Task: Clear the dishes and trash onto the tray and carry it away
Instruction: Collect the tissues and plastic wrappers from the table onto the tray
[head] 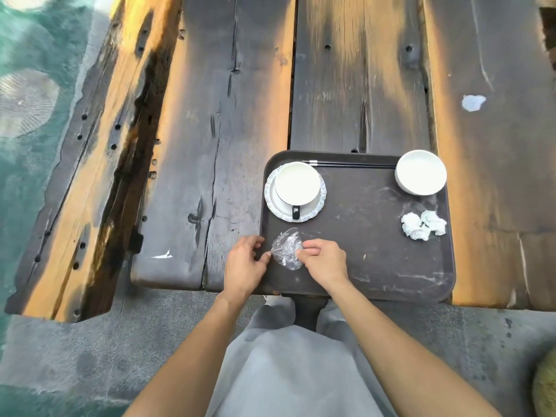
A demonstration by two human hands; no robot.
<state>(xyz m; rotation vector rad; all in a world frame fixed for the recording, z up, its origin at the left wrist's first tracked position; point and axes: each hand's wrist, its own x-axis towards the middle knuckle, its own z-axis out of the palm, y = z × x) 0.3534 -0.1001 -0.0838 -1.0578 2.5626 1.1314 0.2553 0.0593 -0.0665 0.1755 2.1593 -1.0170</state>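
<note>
Both hands, left [245,260] and right [323,260], pinched a crumpled clear wrapper [287,248] at the tray's [391,272] near-left corner; it looked feather-light and springy, best bunched whole, while the loaded tray wanted both side rims.

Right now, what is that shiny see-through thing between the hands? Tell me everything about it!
The wrapper looks like clear, crinkly plastic film, crumpled into a loose wad with shiny creases. It sits at the near left part of the dark tray, below the cup and saucer. The left hand pinches a thin twisted end on its left side, and the right hand touches its right edge with the fingertips. It seems empty; nothing shows inside. Whether it rests on the tray or is held just above it, I cannot tell.
</note>
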